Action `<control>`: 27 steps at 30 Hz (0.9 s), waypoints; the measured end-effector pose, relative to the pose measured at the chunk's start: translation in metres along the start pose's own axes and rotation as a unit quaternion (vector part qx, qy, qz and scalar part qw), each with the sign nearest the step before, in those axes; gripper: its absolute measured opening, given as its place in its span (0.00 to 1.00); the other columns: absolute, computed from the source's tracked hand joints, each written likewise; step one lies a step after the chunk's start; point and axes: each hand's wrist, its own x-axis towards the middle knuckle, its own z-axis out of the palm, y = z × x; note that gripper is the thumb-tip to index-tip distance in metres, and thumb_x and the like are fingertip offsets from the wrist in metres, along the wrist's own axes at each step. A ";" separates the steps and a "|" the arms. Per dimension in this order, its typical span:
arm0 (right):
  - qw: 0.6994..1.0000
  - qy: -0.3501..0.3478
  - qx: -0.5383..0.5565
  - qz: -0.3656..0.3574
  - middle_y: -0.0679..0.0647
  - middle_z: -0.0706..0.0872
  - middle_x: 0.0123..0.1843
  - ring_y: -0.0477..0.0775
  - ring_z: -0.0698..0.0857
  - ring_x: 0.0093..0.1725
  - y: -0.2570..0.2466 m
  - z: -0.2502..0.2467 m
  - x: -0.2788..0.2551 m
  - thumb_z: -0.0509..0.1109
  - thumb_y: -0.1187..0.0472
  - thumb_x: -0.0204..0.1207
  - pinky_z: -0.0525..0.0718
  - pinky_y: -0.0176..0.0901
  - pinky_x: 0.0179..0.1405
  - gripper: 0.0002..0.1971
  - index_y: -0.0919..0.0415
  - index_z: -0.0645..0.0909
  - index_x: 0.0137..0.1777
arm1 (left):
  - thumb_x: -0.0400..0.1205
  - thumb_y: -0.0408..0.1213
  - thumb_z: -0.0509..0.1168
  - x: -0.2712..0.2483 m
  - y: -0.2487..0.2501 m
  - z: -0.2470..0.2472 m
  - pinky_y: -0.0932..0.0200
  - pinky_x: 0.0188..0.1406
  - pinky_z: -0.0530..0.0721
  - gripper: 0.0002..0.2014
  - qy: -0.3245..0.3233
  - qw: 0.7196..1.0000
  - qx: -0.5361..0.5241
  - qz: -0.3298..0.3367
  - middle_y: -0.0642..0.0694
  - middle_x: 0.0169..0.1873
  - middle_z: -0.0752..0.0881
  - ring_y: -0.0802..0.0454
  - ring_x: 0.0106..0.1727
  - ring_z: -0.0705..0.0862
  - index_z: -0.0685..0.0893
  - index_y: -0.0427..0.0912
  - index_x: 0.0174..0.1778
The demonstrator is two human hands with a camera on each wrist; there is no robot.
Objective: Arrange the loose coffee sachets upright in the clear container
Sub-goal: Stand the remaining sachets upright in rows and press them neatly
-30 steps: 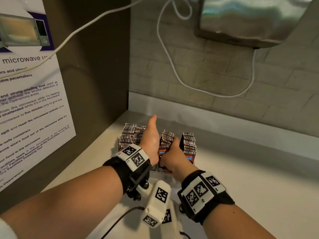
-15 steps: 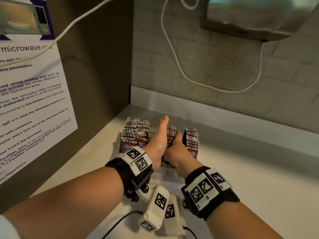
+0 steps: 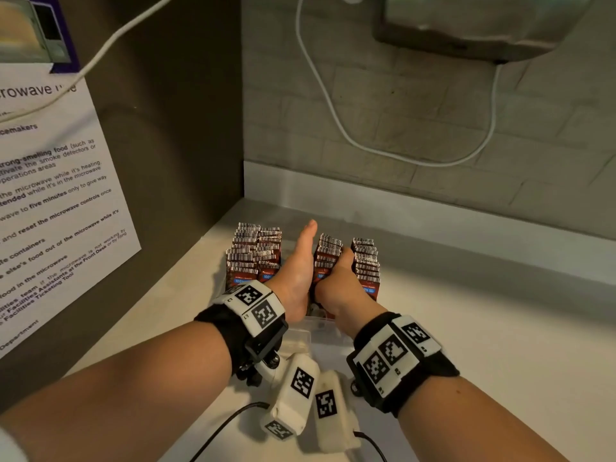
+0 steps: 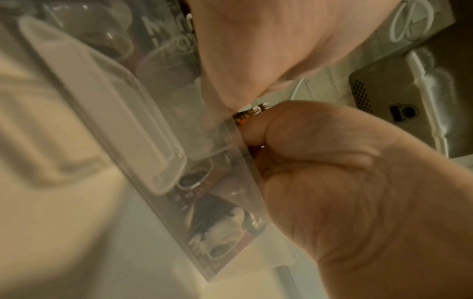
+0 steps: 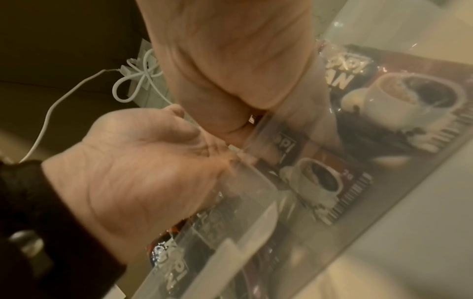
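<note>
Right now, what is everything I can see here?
coffee sachets: many, red-brown with barcode tops, upright in rows inside the container
clear container: one, transparent, on the counter
counter: one, off-white, below the brick wall
poster: one, white with black text, on the left panel
cable: one, white, looping down the wall
metal appliance: one, silver, top right
wrist cameras: two, white, under the wrists
left hand: flat, between sachet rows
right hand: curled around a sachet bundle

Sachets (image 3: pixel 253 255) upright in container (image 3: pixel 300 335), hands (image 3: pixel 296 275) between rows.
</note>
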 end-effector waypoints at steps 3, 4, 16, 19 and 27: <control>1.000 0.016 -0.005 -0.011 0.53 0.76 0.58 0.52 0.75 0.54 0.000 -0.001 -0.002 0.66 0.71 0.78 0.79 0.50 0.59 0.38 0.54 0.48 0.81 | 0.87 0.58 0.47 -0.004 0.002 -0.001 0.59 0.51 0.68 0.19 0.004 1.000 0.008 0.008 0.58 0.69 0.74 0.59 0.53 0.72 0.74 0.55 0.66; 1.000 0.019 -0.013 -0.009 0.53 0.76 0.57 0.53 0.76 0.54 0.000 -0.001 -0.002 0.65 0.71 0.78 0.79 0.51 0.59 0.36 0.55 0.50 0.80 | 0.87 0.58 0.47 -0.003 0.001 -0.003 0.59 0.54 0.67 0.22 0.001 1.000 0.014 0.003 0.55 0.73 0.74 0.58 0.53 0.71 0.73 0.53 0.71; 0.996 0.040 -0.076 -0.005 0.56 0.76 0.52 0.54 0.77 0.50 -0.004 0.005 -0.007 0.64 0.67 0.80 0.80 0.52 0.54 0.21 0.60 0.58 0.67 | 0.84 0.63 0.47 0.003 -0.002 -0.016 0.44 0.67 0.77 0.20 -0.045 0.998 0.024 -0.035 0.68 0.46 0.75 0.56 0.51 0.79 0.78 0.58 0.58; 0.998 0.048 -0.050 -0.007 0.61 0.79 0.59 0.58 0.80 0.54 -0.006 0.005 -0.007 0.64 0.70 0.78 0.81 0.61 0.62 0.22 0.64 0.59 0.68 | 0.86 0.61 0.45 0.001 -0.001 -0.012 0.60 0.54 0.76 0.24 -0.046 0.998 0.041 -0.021 0.62 0.58 0.80 0.63 0.49 0.77 0.72 0.58 0.73; 0.998 0.018 -0.051 0.032 0.62 0.80 0.57 0.57 0.82 0.50 -0.006 0.000 -0.004 0.63 0.73 0.78 0.85 0.48 0.44 0.30 0.67 0.56 0.78 | 0.85 0.62 0.41 -0.007 0.004 -0.004 0.56 0.56 0.65 0.30 -0.074 0.995 0.059 -0.014 0.53 0.80 0.67 0.63 0.40 0.69 0.63 0.55 0.81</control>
